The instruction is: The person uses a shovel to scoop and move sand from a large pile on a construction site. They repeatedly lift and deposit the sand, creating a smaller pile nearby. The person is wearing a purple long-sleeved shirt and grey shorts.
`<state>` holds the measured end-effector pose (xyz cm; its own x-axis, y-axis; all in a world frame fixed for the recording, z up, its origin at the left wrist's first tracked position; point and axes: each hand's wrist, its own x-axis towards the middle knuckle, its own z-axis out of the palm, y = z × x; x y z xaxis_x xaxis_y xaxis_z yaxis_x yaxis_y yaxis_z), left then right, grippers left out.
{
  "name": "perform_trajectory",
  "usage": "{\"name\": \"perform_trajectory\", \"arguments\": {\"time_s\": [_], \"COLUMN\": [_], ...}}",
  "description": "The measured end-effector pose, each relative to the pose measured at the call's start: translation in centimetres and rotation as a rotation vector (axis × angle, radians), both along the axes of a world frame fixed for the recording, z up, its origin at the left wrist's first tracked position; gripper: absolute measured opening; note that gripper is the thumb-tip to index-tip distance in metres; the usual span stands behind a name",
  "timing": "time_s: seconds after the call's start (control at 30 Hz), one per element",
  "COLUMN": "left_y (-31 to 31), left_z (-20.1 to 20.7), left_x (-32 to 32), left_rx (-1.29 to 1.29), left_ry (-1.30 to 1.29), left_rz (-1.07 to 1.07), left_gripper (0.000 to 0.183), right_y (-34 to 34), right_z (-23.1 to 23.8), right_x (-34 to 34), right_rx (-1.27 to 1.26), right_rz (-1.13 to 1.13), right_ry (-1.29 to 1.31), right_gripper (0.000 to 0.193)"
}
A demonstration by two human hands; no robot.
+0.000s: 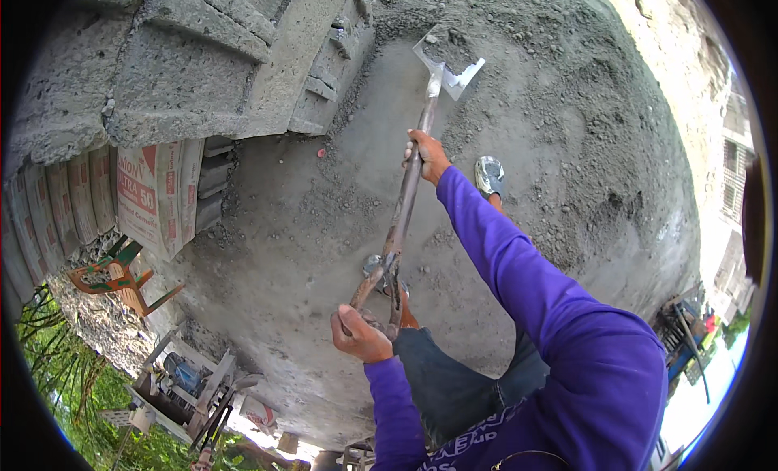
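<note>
A broad heap of grey sand point(567, 139) fills the upper right of the view, spreading down into a flatter, trampled patch of ground at the centre. At upper left stands a stack of concrete blocks point(203, 58), and just below it lean cement bags point(150, 191), one beside the next (their paper faces are red and white). Further down at the left edge lies a small wooden frame point(121, 277) painted orange and green, near some greenery.

The shovel point(409, 179) runs from the lower centre up toward the heap, tilted slightly right. Its blade point(450, 58) rests at the foot of the sand with a little grey material lying on it. The shaft is dark and worn, ending at the near end in a forked grip.

The right hand point(427, 155), at the end of a purple sleeve, sits about midway up the shaft; its fingers are curled closed around the wood, the shaft passing through the fist. The left hand point(361, 335) is at the near end, fingers wrapped tight on the forked grip, knuckles toward the camera; the grip's far side is probably inside the palm, though the view is too bent to be sure.

A shoe point(489, 175) shows just right of the right hand, planted on the sand.
</note>
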<state>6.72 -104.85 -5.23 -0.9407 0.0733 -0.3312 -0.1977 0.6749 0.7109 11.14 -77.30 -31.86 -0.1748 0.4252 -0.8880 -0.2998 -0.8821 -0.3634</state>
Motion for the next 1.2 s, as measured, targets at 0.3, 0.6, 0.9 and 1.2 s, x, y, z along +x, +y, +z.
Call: {"name": "perform_trajectory", "arguments": {"time_s": [0.3, 0.6, 0.9, 1.2], "left_y": [-13.9, -2.3, 9.4, 7.5], "left_z": [5.7, 7.6, -5.9, -0.5], "left_x": [-2.8, 1.1, 12.1, 14.5], "left_rx": [0.184, 0.194, 0.364, -0.103], "left_ry": [-0.357, -0.460, -0.738, 0.082], "left_rz": [0.025, 0.486, 0.731, 0.189], "left_gripper": [0.043, 0.044, 0.067, 0.046], "right_y": [-10.9, -8.7, 11.5, 7.9], "right_z": [11.5, 1.5, -5.0, 0.4], "right_x": [3.6, -3.9, 0.8, 4.5], "right_rx": [-0.105, -0.102, 0.056, -0.092], "right_rz": [-0.084, 0.486, 0.671, 0.246], "right_ry": [-0.261, -0.462, -0.461, -0.058], "right_gripper": [0.027, 0.028, 0.023, 0.017]}}
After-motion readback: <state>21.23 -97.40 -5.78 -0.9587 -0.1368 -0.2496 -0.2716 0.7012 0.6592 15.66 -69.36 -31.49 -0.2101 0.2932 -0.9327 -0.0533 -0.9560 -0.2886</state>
